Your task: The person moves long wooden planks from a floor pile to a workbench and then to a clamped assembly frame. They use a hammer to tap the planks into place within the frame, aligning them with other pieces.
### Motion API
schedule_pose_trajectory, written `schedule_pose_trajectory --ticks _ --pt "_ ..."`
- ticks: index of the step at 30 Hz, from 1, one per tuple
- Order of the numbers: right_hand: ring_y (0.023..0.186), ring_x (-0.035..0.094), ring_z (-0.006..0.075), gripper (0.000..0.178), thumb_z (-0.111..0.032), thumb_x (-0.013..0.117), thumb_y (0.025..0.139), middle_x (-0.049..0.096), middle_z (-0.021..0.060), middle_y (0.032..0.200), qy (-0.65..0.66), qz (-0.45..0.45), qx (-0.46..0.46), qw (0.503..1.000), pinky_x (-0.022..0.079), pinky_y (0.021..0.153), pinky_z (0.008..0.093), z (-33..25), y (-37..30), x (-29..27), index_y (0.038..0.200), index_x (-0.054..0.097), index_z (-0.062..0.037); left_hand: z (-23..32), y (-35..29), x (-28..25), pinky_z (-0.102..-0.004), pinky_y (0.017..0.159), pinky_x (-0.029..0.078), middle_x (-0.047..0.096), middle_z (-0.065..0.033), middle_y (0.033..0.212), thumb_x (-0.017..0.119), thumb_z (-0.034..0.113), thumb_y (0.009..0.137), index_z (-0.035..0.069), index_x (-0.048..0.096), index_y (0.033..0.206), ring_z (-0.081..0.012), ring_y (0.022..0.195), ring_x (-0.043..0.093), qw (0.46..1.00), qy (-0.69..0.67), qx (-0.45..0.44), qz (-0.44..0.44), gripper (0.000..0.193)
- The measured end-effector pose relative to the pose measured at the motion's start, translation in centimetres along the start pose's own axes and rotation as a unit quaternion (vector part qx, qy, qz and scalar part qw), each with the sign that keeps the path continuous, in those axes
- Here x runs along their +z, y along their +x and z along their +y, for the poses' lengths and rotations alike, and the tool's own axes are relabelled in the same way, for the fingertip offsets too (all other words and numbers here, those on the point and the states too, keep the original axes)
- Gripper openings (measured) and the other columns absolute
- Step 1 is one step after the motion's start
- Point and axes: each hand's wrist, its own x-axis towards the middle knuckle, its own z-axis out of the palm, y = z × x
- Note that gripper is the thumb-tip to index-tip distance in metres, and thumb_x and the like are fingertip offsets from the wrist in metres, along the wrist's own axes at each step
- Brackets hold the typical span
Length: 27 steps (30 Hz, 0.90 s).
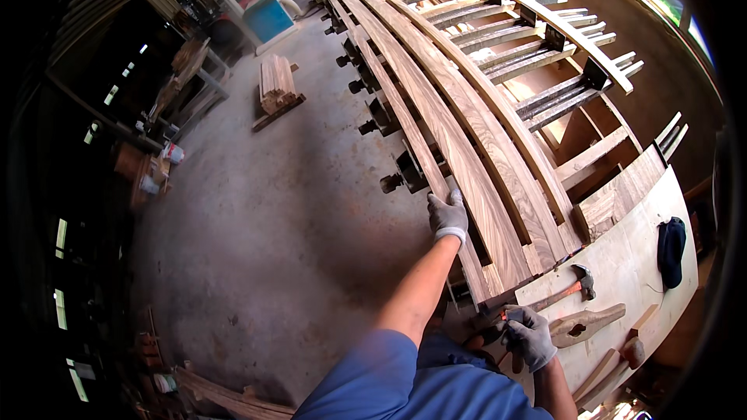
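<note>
My left hand [447,218], in a grey glove, is closed round the outermost long wooden strip [424,157]. The strip runs beside wide brown planks [459,159] with dark gaps between them. At the near end of the planks my gloved right hand [531,340] is closed on a dark object with a bit of red, mostly hidden by the fingers. Just beyond that hand a claw hammer [582,283] with a reddish handle lies on a pale board [642,245]. A shaped wooden piece [585,326] with a hole rests close by.
Black clamps [406,173] jut out along the planks' left side. A dark blue cloth item [671,253] and a mallet [632,353] lie on the board. Slatted bars [537,50] stand at right. Stacked timber [277,84] sits on the concrete floor; a teal machine [268,22] stands farther back.
</note>
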Motion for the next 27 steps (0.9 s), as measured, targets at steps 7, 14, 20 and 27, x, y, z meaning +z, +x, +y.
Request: schedule_pose_trajectory --ticks 7,14,20,27 --pt "0.062 0.062 0.0109 0.017 -0.013 0.068 0.095 0.071 0.0053 0.083 -0.021 0.004 0.009 1.000 0.049 0.052 0.0252 0.3 0.0 -0.6 0.106 0.066 0.0002 0.5 -0.3 -0.4 -0.0479 0.113 0.043 0.050 -0.0333 0.146 0.059 0.055 0.098 -0.009 0.035 0.151 -0.0462 0.133 0.052 1.000 0.003 -0.004 -0.014 0.086" --pt "0.051 0.054 0.0111 0.028 -0.027 0.072 0.097 0.061 0.0033 0.066 -0.062 0.019 -0.025 0.998 0.045 0.046 0.0272 2.2 0.6 -1.7 0.085 0.063 -0.0031 1.1 -0.6 -0.7 -0.0481 0.113 0.043 0.050 -0.0327 0.146 0.057 0.056 0.098 -0.007 0.035 0.151 -0.0456 0.134 0.052 1.000 0.008 -0.013 -0.023 0.085" --pt "0.052 0.051 0.0092 0.040 -0.038 0.073 0.097 0.058 0.0004 0.062 -0.072 0.059 -0.007 0.996 0.041 0.046 0.0265 2.0 0.5 -1.3 0.078 0.064 -0.0044 0.4 -0.2 -0.3 -0.0483 0.111 0.044 0.051 -0.0322 0.145 0.057 0.057 0.098 -0.007 0.034 0.151 -0.0457 0.132 0.053 1.000 0.017 -0.008 -0.013 0.086" --pt "0.046 0.053 0.0137 0.056 -0.057 0.064 0.097 0.057 0.0044 0.058 -0.102 0.068 -0.024 0.992 0.041 0.040 0.0285 3.2 1.2 -2.5 0.076 0.065 -0.0052 0.6 -0.4 -0.3 -0.0482 0.111 0.044 0.051 -0.0323 0.145 0.057 0.057 0.098 -0.007 0.035 0.151 -0.0458 0.131 0.054 1.000 0.016 -0.011 -0.016 0.087"
